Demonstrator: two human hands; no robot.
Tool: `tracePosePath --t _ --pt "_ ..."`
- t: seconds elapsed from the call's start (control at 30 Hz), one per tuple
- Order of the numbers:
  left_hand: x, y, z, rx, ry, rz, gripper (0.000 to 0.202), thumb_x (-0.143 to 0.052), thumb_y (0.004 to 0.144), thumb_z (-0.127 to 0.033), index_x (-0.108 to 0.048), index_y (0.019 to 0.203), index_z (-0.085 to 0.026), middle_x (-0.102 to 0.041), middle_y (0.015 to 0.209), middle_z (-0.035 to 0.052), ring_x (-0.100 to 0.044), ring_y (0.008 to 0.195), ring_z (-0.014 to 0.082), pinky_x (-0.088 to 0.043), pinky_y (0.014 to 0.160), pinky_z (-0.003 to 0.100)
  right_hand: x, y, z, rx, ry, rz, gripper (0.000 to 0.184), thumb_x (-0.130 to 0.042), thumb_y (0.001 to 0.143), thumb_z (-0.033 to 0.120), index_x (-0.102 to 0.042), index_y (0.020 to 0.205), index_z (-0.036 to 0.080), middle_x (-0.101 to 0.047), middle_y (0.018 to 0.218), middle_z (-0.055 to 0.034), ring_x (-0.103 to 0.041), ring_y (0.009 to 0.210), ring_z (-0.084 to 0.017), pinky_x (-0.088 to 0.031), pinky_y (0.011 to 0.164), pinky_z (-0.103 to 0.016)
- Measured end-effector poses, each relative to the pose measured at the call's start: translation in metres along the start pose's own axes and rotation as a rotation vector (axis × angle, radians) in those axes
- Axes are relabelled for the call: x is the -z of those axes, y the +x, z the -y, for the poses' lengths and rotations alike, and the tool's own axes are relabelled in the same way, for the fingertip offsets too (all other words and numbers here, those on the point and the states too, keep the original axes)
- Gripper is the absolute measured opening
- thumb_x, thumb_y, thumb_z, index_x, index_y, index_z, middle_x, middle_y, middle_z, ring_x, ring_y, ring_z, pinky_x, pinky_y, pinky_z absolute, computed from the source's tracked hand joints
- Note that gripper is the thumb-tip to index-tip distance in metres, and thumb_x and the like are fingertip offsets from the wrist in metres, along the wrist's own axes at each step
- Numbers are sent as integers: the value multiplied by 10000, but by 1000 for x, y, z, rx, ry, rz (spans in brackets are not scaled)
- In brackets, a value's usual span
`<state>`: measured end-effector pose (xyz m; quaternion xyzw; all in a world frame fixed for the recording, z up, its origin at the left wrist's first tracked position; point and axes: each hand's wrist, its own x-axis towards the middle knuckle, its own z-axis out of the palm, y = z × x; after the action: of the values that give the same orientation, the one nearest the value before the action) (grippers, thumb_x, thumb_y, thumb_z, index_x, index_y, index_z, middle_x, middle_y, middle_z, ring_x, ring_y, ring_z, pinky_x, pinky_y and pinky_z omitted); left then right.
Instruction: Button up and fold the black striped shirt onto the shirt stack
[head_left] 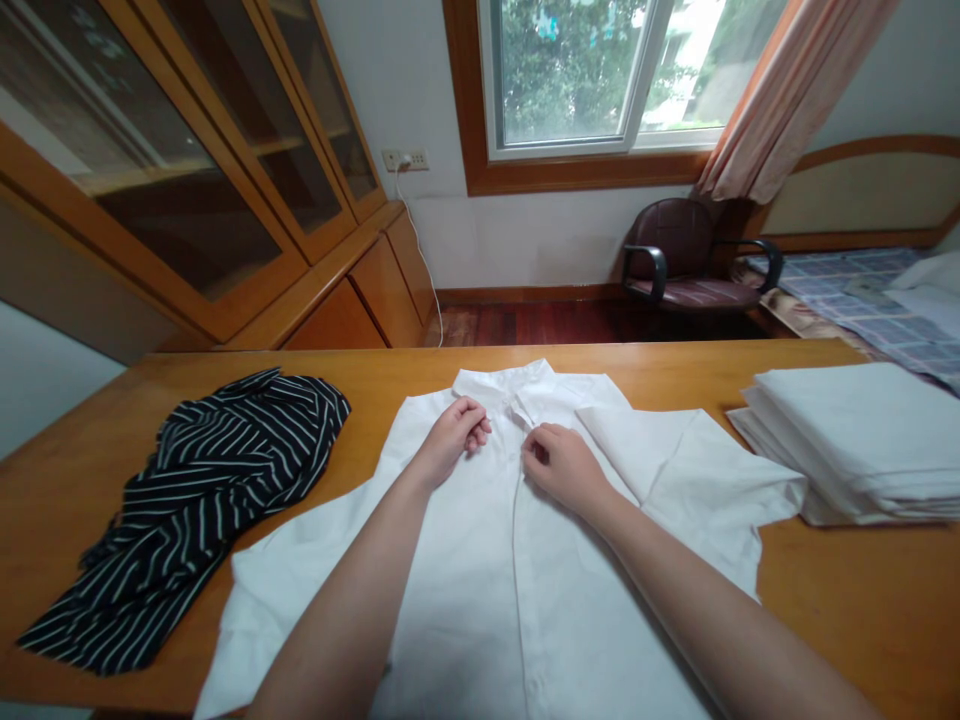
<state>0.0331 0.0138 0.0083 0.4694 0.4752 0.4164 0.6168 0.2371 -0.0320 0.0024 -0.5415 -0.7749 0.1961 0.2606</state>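
A white shirt point(480, 560) lies spread front-up on the wooden table point(862, 590), collar toward the far edge. My left hand point(454, 435) rests on its chest just below the collar, fingers curled and pinching the cloth. My right hand point(559, 462) sits close beside it at the button placket, fingers pinched on the shirt's front edge. The shirt's right sleeve point(697, 470) lies folded across to the right.
A crumpled black-and-white striped garment point(210, 490) lies on the table's left. A stack of folded white cloth point(855, 440) sits at the right. Beyond the table are a wooden glass-door cabinet point(225, 170), a dark armchair point(682, 260) and a bed point(885, 300).
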Motion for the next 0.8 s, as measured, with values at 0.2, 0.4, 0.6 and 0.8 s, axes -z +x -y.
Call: tracePosePath --t 0.2,0.4,0.6,0.8 --pt "0 0 0 -5 10 1 228 -646 803 -361 -518 780 -175 -626 675 -17 -458 435 42 -304 369 150 3 3 -8 -151 -138 -71 217 -556 845 187 -695 1010 215 -659 839 -39 -580 825 -203 -352 748 -307" --pt "1 1 2 -7 12 -1 220 -642 807 -358 -519 782 -177 -630 685 -17 -466 439 42 -307 376 152 3 6 -16 -257 -162 -186 577 -504 891 259 -437 1452 143 -639 1066 -125 -586 968 -275 -405 826 -372" --pt "2 2 3 -10 17 4 227 -647 804 -368 -522 781 -180 -637 688 -11 -479 447 49 -313 378 157 2 6 -21 -256 -101 -229 569 -474 885 261 -429 1443 156 -619 1043 -104 -592 961 -271 -445 830 -386" --pt "1 2 3 -10 22 -3 226 -646 799 -368 -525 773 -179 -630 673 -10 -473 443 52 -313 376 159 -1 6 -27 -208 -10 -289 549 -480 858 247 -473 1403 179 -603 1017 -84 -592 894 -252 -465 809 -385"
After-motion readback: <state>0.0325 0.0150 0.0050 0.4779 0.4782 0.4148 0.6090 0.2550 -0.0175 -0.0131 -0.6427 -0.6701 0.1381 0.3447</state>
